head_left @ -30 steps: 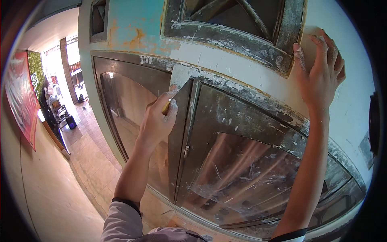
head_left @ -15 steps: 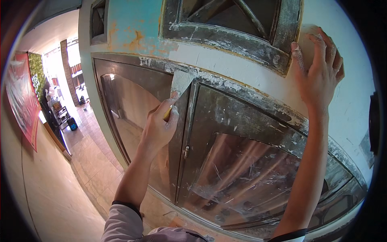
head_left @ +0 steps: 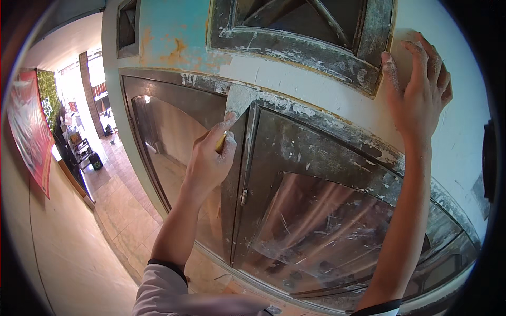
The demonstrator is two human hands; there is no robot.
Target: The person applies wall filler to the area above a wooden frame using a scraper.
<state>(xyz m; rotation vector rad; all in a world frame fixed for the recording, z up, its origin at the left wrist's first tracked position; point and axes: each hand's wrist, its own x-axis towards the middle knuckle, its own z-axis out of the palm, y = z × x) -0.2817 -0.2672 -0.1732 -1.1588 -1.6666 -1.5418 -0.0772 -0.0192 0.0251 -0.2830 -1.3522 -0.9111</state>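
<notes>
My left hand [head_left: 210, 160] is closed on the yellow handle of a putty knife [head_left: 239, 101], its pale, powdered blade against the top rail of a dark, flaked door frame [head_left: 295, 108], where the two door leaves meet. My right hand [head_left: 417, 97] rests on the white wall with fingers apart and bent, its thumb at the right edge of the upper dark window frame [head_left: 295, 45]. White powder coats the fingertips of both hands. Between frame and window runs a white-coated strip [head_left: 279, 71], with turquoise rusty wall [head_left: 174, 31] to its left.
The doors have glass panes [head_left: 316, 231]. At left, a passage with tiled floor [head_left: 121, 216] runs past a wall [head_left: 63, 253] with a red banner [head_left: 31, 131] toward a bright opening, where small furniture and a dark box [head_left: 95, 161] stand. A dark object [head_left: 487, 158] is at the far right.
My left hand and the putty knife have crept slightly up and to the right along the door frame. My right hand has barely shifted, staying on the wall.
</notes>
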